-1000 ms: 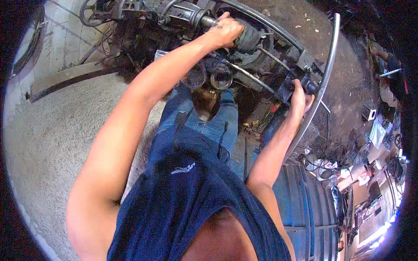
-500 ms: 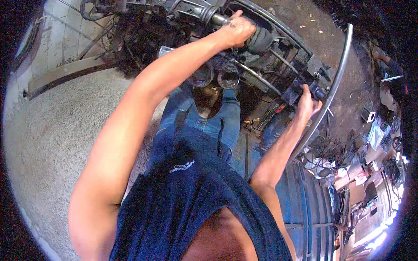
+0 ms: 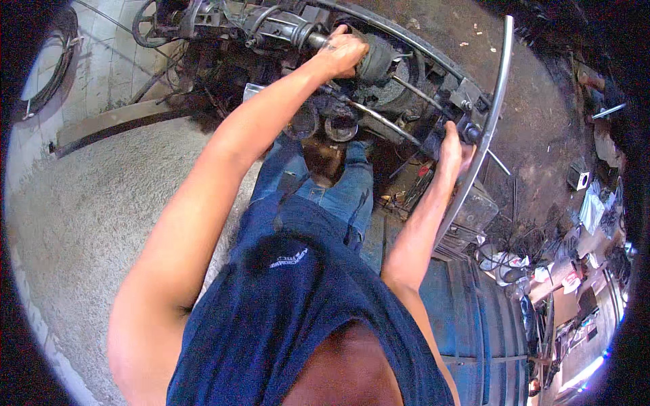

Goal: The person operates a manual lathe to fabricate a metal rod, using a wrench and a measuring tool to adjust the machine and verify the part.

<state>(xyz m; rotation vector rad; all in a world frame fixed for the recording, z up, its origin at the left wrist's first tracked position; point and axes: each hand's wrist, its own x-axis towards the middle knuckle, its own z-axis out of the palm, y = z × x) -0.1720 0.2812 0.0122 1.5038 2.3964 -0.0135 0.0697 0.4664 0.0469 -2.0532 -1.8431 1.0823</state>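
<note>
A dark, greasy machine (image 3: 277,30) with a long bed stretches across the top of the view. My left hand (image 3: 347,55) is closed over its bright shaft, against a dark round part (image 3: 376,66); the undersides of the fingers are hidden. Two shiny rods (image 3: 384,122) run from there to a dark block (image 3: 433,141). At that block's right end my right hand (image 3: 455,152) is curled, thumb on top, its other fingers mostly hidden and slightly smeared. Just beyond this hand, a long curved metal pipe (image 3: 501,81) passes close to the knuckles.
A blue ribbed metal panel (image 3: 474,311) lies to my right. Farther right are cluttered scraps, wires and a small box (image 3: 577,177). Rough pale concrete (image 3: 135,196) covers the left, with a coiled cable (image 3: 57,61) at the wall. Two round metal parts (image 3: 340,126) stand by my legs.
The machine, pipe and both hands appear farther left and a little higher in the picture. Each hand keeps its place on the machine. More of the machine's left part shows.
</note>
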